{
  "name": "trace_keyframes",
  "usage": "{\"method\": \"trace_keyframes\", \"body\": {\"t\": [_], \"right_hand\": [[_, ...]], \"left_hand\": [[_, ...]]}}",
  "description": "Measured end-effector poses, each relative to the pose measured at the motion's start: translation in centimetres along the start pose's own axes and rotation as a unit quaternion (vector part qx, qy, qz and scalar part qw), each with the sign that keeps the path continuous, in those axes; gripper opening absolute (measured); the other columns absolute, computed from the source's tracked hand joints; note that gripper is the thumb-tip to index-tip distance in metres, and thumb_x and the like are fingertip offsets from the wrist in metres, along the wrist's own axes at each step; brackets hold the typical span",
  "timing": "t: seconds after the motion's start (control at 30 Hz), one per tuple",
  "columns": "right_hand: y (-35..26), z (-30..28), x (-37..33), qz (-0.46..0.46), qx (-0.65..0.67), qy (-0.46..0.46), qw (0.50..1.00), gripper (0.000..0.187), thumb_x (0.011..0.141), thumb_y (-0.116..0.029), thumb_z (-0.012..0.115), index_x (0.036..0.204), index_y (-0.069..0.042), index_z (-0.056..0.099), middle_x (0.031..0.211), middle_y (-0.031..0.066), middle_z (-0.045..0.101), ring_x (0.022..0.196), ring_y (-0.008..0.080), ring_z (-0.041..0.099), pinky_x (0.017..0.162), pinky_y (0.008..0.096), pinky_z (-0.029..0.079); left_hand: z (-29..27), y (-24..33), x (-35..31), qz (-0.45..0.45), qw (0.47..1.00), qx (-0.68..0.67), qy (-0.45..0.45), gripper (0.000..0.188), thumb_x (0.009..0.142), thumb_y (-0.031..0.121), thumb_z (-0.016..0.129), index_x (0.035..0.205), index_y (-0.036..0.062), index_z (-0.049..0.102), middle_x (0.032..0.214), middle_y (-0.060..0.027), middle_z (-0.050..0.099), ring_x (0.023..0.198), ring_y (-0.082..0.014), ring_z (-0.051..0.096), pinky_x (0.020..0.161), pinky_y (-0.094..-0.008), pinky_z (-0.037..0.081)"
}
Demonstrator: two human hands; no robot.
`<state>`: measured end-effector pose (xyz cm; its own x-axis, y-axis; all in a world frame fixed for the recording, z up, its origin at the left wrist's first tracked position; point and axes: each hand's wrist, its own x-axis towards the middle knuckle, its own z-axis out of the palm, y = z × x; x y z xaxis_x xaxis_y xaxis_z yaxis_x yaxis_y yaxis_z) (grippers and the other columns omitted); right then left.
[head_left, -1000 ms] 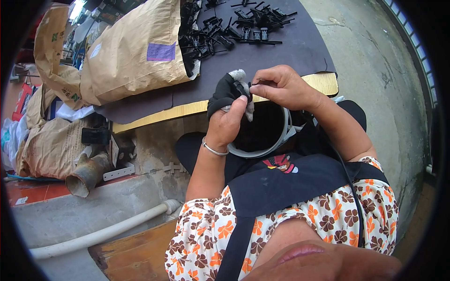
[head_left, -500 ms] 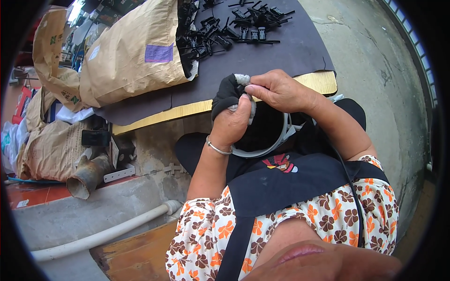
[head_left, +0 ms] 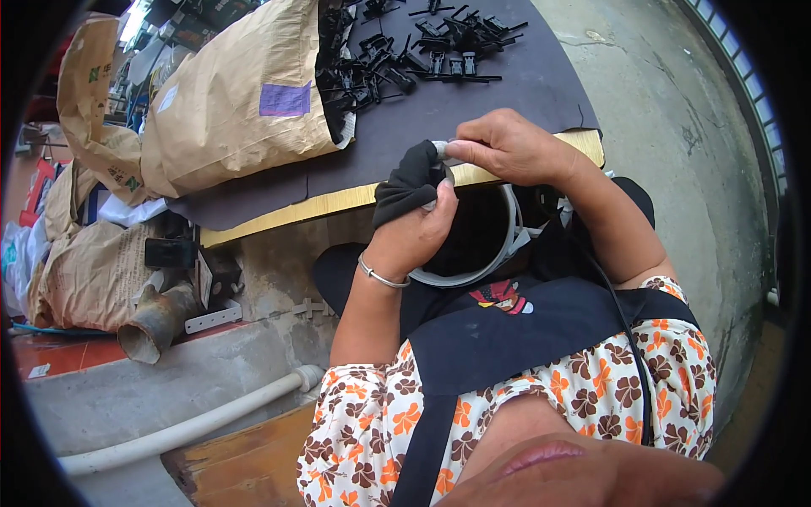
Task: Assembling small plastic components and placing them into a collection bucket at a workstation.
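Note:
Over the table's near edge, my left hand (head_left: 416, 237) is closed at a piece of black cloth with pale grey parts (head_left: 408, 179). The cloth covers its fingers, and I cannot tell whether they grip it or are inside it; the thumb is bare. Just to the right, my right hand (head_left: 515, 148) pinches the cloth's grey end between thumb and forefinger. Below both hands, a round, dark container with a pale rim (head_left: 469, 279) stands between my knees.
Black plastic clip-like parts (head_left: 456, 38) lie scattered on the dark table cover (head_left: 541, 93). A large brown paper sack (head_left: 228, 101), its mouth toward them, rests at the left. Lower left are a rusty pipe piece (head_left: 152, 325) and a long white pipe (head_left: 186, 431).
My left hand has shifted slightly left and down. My right hand has moved up a little and still pinches the grey end, with the cloth drawn out between the hands.

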<state>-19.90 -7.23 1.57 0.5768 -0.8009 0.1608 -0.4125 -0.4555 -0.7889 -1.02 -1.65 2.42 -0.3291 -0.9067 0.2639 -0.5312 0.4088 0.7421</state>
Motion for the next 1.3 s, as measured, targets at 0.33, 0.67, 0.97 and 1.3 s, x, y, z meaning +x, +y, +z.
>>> {"method": "trace_keyframes", "body": {"t": [0.33, 0.67, 0.97, 1.3], "right_hand": [[4.5, -1.3, 1.6, 0.150, -0.301, 0.132, 0.932, 0.020, 0.086, -0.020, 0.053, 0.102, -0.008, 0.058, 0.087, 0.0146, 0.065, 0.086, 0.0325, 0.061, 0.075, 0.0418, 0.049], [3.6, -0.8, 0.1, 0.077, -0.272, 0.115, 0.952, 0.011, 0.083, -0.014, 0.053, 0.088, -0.005, 0.057, 0.080, 0.0146, 0.063, 0.081, 0.0329, 0.061, 0.072, 0.0425, 0.049], [3.7, 0.0, -0.5, 0.011, -0.332, 0.083, 0.940, 0.009, 0.081, -0.011, 0.053, 0.080, -0.002, 0.051, 0.074, 0.0153, 0.062, 0.071, 0.0345, 0.062, 0.062, 0.0414, 0.050], [5.0, -6.3, 0.0, 0.009, -0.156, 0.298, 0.942, 0.022, 0.091, -0.022, 0.052, 0.090, 0.000, 0.058, 0.074, 0.0186, 0.058, 0.070, 0.0350, 0.058, 0.064, 0.0405, 0.045]], "left_hand": [[-1.1, -2.8, 0.4, 0.008, 0.992, 0.114, 0.061, 0.027, 0.082, 0.017, 0.062, 0.104, 0.0022, 0.061, 0.099, -0.0152, 0.063, 0.088, -0.0302, 0.060, 0.081, -0.0359, 0.047], [0.8, -3.6, 1.2, 0.087, 0.986, 0.095, 0.108, 0.027, 0.083, 0.012, 0.059, 0.107, -0.0004, 0.059, 0.100, -0.0151, 0.062, 0.082, -0.0268, 0.061, 0.077, -0.0347, 0.047], [1.4, -2.5, 3.2, 0.023, 0.993, 0.055, 0.100, 0.042, 0.084, 0.011, 0.061, 0.122, -0.0022, 0.052, 0.116, -0.0139, 0.060, 0.086, -0.0203, 0.059, 0.081, -0.0295, 0.045], [2.1, -3.2, 3.8, 0.065, 0.991, 0.094, 0.074, 0.026, 0.078, 0.014, 0.065, 0.103, 0.0082, 0.063, 0.087, -0.0097, 0.064, 0.077, -0.0277, 0.061, 0.071, -0.0354, 0.049]]}}
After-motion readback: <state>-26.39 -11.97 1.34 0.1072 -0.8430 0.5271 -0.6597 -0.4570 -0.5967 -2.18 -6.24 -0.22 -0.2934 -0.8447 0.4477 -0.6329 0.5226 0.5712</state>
